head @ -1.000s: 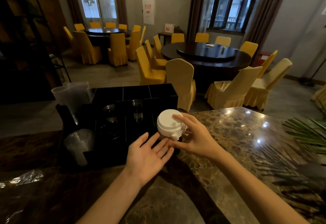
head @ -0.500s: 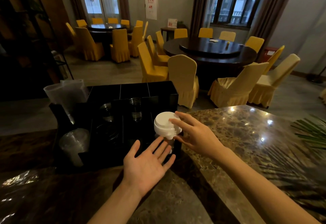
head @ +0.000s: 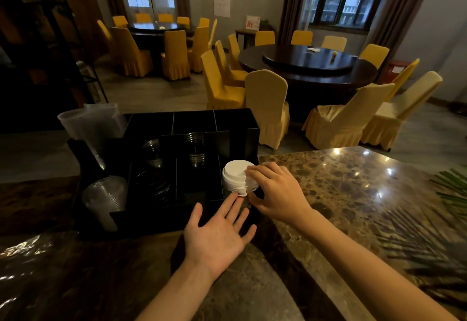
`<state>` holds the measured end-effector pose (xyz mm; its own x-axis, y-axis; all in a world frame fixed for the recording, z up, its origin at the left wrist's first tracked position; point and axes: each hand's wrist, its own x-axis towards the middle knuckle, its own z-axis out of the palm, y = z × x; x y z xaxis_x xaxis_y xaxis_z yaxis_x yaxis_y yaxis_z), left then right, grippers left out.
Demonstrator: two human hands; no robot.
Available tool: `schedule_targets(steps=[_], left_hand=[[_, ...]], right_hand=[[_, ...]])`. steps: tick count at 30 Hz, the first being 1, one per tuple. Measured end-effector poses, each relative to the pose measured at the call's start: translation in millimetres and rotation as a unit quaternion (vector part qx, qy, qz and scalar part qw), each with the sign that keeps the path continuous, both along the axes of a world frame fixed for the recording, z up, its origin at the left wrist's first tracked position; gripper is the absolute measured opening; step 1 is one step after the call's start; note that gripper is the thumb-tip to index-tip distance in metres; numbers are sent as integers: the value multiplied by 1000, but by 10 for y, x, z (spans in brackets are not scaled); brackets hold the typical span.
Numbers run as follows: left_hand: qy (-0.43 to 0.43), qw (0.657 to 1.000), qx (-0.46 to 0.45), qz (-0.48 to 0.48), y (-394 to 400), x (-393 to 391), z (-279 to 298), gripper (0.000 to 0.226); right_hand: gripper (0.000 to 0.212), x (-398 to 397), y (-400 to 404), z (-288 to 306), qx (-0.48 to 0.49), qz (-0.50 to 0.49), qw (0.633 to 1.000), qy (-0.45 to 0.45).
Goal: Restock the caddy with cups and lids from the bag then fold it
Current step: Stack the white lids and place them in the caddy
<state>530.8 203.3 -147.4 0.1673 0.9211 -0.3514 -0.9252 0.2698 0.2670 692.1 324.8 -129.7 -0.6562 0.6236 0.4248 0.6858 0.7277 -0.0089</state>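
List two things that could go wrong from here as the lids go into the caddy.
The white lid stack looks uneven at its lower edge; pinched only by the right hand, it might splay or spill. The open left hand touches it with fingertips only, so the stack could catch on the black caddy wall.

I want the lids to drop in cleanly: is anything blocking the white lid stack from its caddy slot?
Nothing visible does. The right hand holds the white lid stack over the caddy's front right compartment; the open left hand waits below.

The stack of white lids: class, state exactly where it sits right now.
In the head view, the stack of white lids stands in the black caddy's front right compartment, under the right hand's fingertips, just above the open left hand.
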Motion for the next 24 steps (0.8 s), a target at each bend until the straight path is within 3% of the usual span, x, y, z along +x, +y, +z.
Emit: schedule_targets(steps=[9, 17, 21, 24], left_hand=[[53, 996, -7, 68, -58, 227, 73, 58], [188, 981, 40, -6, -82, 207, 95, 50], [280, 957, 65, -29, -6, 156, 95, 52], [392, 915, 75, -58, 50, 126, 91, 53]], right_hand=[[53, -25, -99, -121, 14, -20, 999, -21], [50, -64, -120, -288, 2, -16, 999, -33], [50, -50, -100, -308, 0, -24, 999, -36], [48, -49, -84, -294, -12, -16, 999, -38]])
